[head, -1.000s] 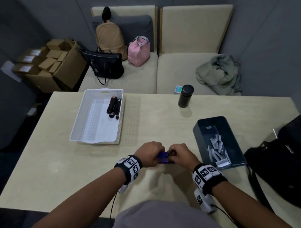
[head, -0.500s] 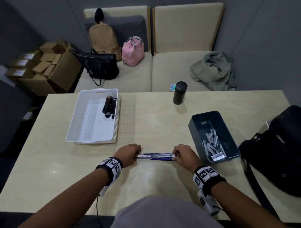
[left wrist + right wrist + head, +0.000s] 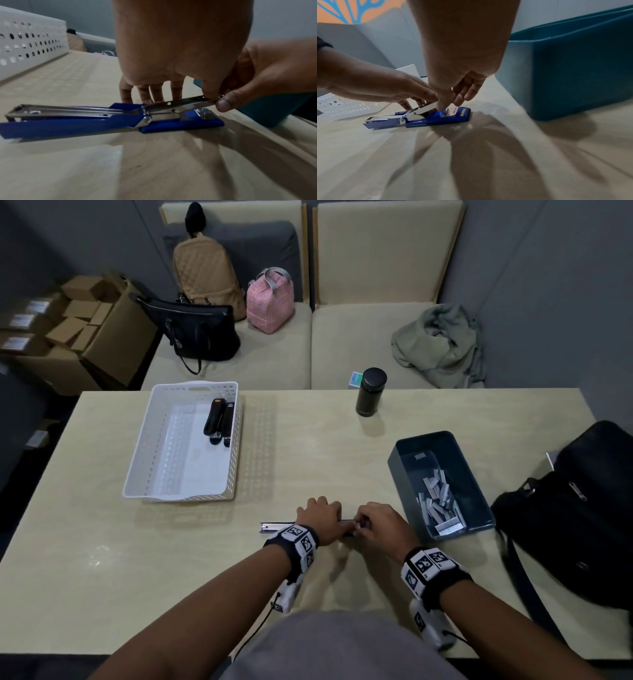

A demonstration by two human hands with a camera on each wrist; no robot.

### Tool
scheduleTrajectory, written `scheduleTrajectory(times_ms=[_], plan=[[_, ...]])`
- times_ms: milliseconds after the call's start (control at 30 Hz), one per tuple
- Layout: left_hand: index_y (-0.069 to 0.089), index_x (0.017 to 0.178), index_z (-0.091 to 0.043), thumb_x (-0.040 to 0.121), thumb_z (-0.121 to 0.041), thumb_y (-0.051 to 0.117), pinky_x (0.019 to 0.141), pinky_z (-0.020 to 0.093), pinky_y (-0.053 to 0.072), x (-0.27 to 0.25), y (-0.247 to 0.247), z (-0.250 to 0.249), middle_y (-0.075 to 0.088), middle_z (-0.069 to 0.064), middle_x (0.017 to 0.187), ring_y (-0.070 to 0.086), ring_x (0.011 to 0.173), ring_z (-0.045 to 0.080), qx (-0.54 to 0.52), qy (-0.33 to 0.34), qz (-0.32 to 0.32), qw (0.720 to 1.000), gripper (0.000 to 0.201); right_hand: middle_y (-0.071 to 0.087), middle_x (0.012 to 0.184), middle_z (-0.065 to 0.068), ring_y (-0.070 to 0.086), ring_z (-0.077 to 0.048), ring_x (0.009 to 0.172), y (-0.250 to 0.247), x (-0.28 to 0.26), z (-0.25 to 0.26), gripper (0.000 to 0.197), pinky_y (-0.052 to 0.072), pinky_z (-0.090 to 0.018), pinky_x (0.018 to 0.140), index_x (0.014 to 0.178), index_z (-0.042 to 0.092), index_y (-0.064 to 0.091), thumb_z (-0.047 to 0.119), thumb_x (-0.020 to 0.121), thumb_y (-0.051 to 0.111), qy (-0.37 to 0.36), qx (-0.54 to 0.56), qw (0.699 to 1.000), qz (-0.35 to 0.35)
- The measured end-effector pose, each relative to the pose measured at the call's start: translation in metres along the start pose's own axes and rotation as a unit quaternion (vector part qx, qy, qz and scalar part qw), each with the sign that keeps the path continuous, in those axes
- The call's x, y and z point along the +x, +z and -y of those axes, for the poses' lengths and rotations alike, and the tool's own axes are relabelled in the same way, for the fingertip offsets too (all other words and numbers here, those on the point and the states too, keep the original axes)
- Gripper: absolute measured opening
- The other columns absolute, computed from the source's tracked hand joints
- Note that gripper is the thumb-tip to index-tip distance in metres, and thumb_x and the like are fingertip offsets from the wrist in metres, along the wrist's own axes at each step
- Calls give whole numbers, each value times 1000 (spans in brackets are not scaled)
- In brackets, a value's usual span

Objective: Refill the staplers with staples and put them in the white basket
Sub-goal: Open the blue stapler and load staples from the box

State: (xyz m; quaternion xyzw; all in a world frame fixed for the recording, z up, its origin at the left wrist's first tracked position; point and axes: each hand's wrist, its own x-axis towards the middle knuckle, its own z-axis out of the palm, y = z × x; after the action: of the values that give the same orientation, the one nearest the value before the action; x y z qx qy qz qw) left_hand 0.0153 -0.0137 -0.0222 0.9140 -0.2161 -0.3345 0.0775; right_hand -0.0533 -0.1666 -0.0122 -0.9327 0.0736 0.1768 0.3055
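Observation:
A blue stapler [image 3: 274,527] lies opened out flat near the table's front edge, its cover [image 3: 68,123] to the left and its base [image 3: 447,117] to the right. Its metal magazine rail [image 3: 180,104] is tilted up. My left hand [image 3: 320,520] holds the rail's middle, thumb on top and fingers [image 3: 150,93] down behind it. My right hand [image 3: 375,525] pinches the rail's tip [image 3: 214,100] between thumb and fingers. The white basket [image 3: 178,498] at the left holds two black staplers [image 3: 219,422]. Staple strips [image 3: 440,505] lie in a dark bin [image 3: 399,463] on the right.
A black bottle [image 3: 370,392] stands at the table's far edge. A black bag [image 3: 582,508] sits on the right edge of the table, close to the bin. A sofa behind the table carries bags and a cloth.
A second ago both hands were closed around the stapler. Half a second ago they held its opened ends apart. Now my left hand has slid right, meeting my right hand at the rail.

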Motion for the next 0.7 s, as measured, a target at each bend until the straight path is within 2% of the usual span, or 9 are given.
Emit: scheduleTrajectory(times_ms=[133, 300, 433, 633, 700], plan=[[61, 96, -26, 78, -66, 52, 95, 48, 38, 6, -7, 3, 54, 7, 115, 44, 115, 31, -19, -23, 28, 999, 45, 61, 86, 0, 59, -23, 78, 5, -1, 0, 12, 51, -37, 69, 82, 20, 62, 21, 77, 72, 0, -17, 1000, -17], [60, 90, -32, 72, -67, 56, 98, 52, 33, 7, -14, 3, 52, 5, 117, 41, 118, 31, -19, -75, 48, 996, 40, 62, 90, -2, 59, -23, 81, 5, 1, -1, 11, 50, -35, 70, 85, 19, 62, 20, 79, 71, -1, -37, 999, -9], [61, 88, -31, 70, -67, 56, 94, 51, 34, 3, -13, 8, 53, 3, 112, 43, 113, 29, -19, -94, 29, 995, 41, 62, 89, -1, 59, -23, 80, 6, 2, -2, 9, 50, -34, 69, 82, 21, 61, 19, 78, 69, 3, -38, 999, -3], [59, 70, -31, 63, -59, 64, 87, 45, 36, 0, -15, 31, 57, -3, 96, 46, 102, 24, -67, -127, 5, 990, 30, 58, 88, -1, 58, -25, 77, 9, 0, -3, 11, 51, -37, 66, 81, 18, 57, 21, 77, 67, -5, -32, 999, -3], [59, 67, -29, 61, -55, 66, 86, 42, 37, 1, -15, 30, 61, -5, 89, 52, 95, 22, -90, -130, 10, 987, 27, 57, 91, -1, 58, -25, 78, 9, 1, -4, 12, 50, -36, 66, 83, 18, 57, 21, 78, 68, -8, -46, 999, 3]])
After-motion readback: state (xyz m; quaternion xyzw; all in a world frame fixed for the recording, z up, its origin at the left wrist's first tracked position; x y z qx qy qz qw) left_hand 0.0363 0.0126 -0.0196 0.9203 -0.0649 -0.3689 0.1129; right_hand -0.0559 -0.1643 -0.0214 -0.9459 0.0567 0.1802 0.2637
